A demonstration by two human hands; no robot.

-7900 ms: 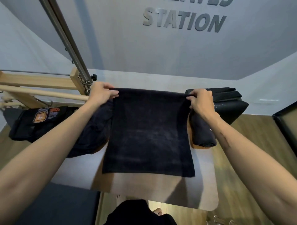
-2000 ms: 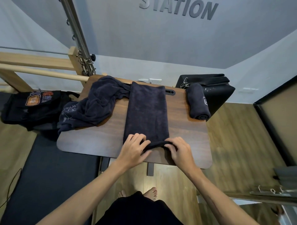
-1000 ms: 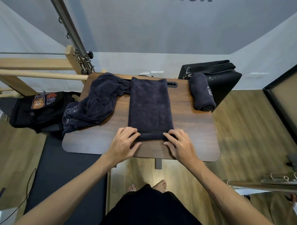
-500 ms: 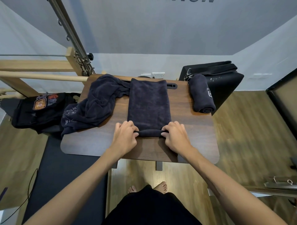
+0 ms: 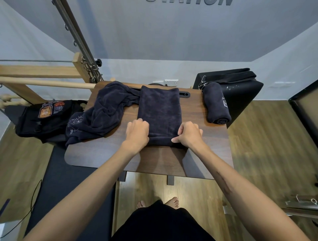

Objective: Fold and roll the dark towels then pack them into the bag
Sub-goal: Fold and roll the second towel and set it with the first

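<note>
Since half a second ago the roll at the near end of the folded towel [image 5: 159, 110] has grown thicker and travelled toward 12 o'clock along the table [image 5: 96, 153]. The left hand [image 5: 137, 133] and right hand [image 5: 189, 134], fingers curled, grip its two ends. The rolled towel [image 5: 217, 103] at 2 o'clock and the bag [image 5: 240, 89] behind it lie unchanged.

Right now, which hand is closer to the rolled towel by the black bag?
Right. The right hand is nearer the rolled towel; the left hand is farther left.

We see a dark wooden surface [image 5: 96, 154] on a plank floor [image 5: 268, 137], a wooden frame [image 5: 39, 72] with a metal pole [image 5: 75, 34] at left, and grey wall lettering [image 5: 189, 2].
</note>
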